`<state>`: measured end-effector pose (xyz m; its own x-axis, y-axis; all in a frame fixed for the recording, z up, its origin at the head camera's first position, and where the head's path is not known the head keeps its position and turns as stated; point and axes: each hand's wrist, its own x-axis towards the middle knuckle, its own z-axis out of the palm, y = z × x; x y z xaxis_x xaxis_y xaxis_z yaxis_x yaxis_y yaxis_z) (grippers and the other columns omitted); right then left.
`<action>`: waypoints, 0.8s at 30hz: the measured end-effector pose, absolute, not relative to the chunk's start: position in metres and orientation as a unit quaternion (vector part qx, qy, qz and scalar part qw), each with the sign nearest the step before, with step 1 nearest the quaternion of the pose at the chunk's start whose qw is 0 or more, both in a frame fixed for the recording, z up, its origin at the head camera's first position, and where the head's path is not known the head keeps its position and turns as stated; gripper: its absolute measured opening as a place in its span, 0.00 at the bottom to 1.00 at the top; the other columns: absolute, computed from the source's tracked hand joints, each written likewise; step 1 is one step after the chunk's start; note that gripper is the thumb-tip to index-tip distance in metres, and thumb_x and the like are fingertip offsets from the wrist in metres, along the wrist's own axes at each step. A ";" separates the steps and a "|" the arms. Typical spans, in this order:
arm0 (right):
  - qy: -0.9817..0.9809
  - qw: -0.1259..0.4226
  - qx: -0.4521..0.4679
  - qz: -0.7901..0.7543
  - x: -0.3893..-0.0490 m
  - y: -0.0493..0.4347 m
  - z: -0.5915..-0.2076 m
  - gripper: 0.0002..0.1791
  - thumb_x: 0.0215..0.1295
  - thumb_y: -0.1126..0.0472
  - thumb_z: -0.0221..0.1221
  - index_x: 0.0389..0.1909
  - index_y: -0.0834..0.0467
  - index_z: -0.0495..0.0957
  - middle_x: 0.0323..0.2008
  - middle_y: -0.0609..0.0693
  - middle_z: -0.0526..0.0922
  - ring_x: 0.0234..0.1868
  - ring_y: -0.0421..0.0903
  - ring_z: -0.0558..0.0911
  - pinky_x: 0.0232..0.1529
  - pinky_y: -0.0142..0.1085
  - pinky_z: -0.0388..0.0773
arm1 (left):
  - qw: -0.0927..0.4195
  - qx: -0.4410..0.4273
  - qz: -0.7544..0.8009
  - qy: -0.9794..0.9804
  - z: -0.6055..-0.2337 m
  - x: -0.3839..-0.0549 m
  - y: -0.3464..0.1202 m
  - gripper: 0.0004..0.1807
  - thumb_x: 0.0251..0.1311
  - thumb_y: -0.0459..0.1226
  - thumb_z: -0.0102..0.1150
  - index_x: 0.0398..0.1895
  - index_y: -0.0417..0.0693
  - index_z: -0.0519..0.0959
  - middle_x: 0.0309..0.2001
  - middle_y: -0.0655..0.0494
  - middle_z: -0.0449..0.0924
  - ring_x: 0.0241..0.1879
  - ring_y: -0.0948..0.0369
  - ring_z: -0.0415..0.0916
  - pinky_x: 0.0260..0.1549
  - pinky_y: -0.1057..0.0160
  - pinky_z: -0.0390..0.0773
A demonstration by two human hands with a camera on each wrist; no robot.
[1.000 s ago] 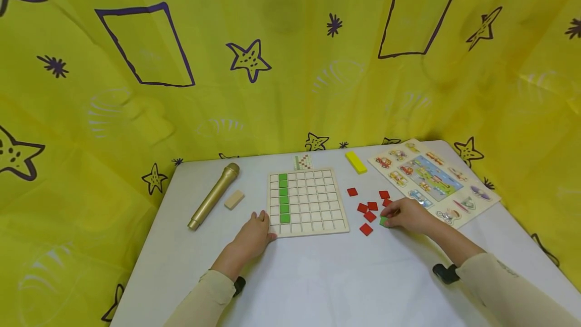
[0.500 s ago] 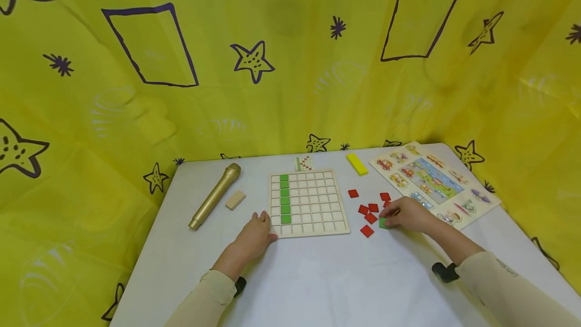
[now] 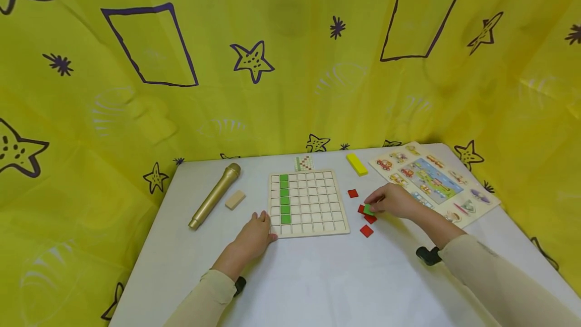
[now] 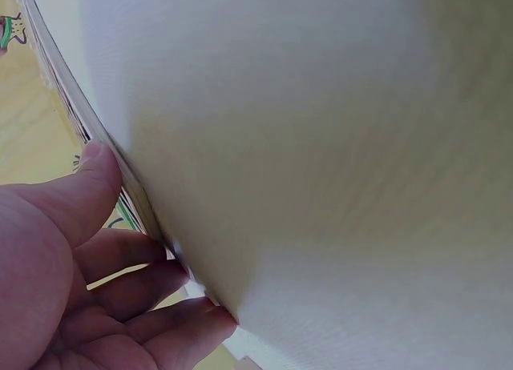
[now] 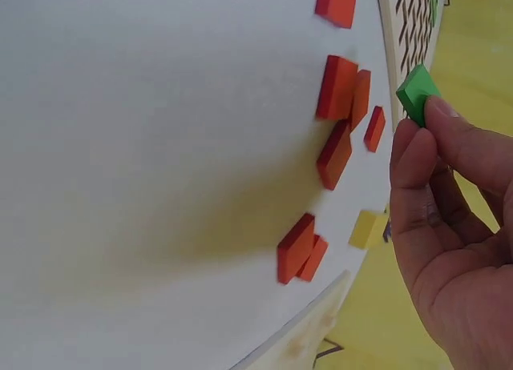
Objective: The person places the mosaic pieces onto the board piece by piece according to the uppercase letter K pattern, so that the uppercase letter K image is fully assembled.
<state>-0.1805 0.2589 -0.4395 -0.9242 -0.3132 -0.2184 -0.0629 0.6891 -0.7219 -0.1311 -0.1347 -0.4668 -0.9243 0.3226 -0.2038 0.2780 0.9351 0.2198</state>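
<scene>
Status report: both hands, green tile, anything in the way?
Left hand touching grid board. Right hand pinching raised green tile. Red tiles lie between it and grid board.

The board (image 3: 312, 206) lies between microphone (image 3: 215, 197) and loose tiles (image 3: 366, 231), a card (image 3: 304, 163), perhaps touching, behind it

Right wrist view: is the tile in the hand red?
No, the right hand pinches a green tile, while the red tiles lie on the table.

We saw room to pass over the white table (image 3: 336, 276) at the lower centre of the frame. Right of centre, red tiles (image 3: 366, 230) lay between the right hand (image 3: 396, 202) and the grid board (image 3: 314, 206); the left hand (image 3: 253, 236) blocked the board's lower left corner.
</scene>
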 end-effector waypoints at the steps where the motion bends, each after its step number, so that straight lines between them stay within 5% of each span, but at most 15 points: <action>1: 0.904 0.165 -0.102 -0.381 -0.183 0.256 -0.439 0.08 0.64 0.67 0.67 0.43 0.63 0.88 0.36 0.50 0.88 0.33 0.44 0.82 0.36 0.38 0.82 | 0.119 0.155 0.092 0.976 -0.467 -0.131 -0.135 0.38 0.69 0.46 0.59 0.69 0.22 0.63 0.70 0.30 0.63 0.70 0.34 0.59 0.65 0.44 0.68; 8: 0.916 0.148 -0.105 -0.357 -0.195 0.234 -0.438 0.08 0.62 0.65 0.69 0.42 0.60 0.89 0.36 0.49 0.88 0.34 0.45 0.79 0.35 0.36 0.77 | 0.121 0.152 0.094 0.976 -0.466 -0.131 -0.135 0.38 0.69 0.46 0.59 0.69 0.23 0.63 0.70 0.30 0.63 0.70 0.34 0.59 0.64 0.44 0.68; 24: 0.886 0.176 -0.147 -0.404 -0.209 0.179 -0.433 0.08 0.63 0.66 0.68 0.43 0.62 0.88 0.40 0.50 0.87 0.34 0.44 0.82 0.39 0.37 0.82 | 0.121 0.156 0.088 0.976 -0.464 -0.131 -0.133 0.38 0.70 0.46 0.59 0.69 0.22 0.63 0.70 0.29 0.63 0.69 0.34 0.60 0.63 0.44 0.69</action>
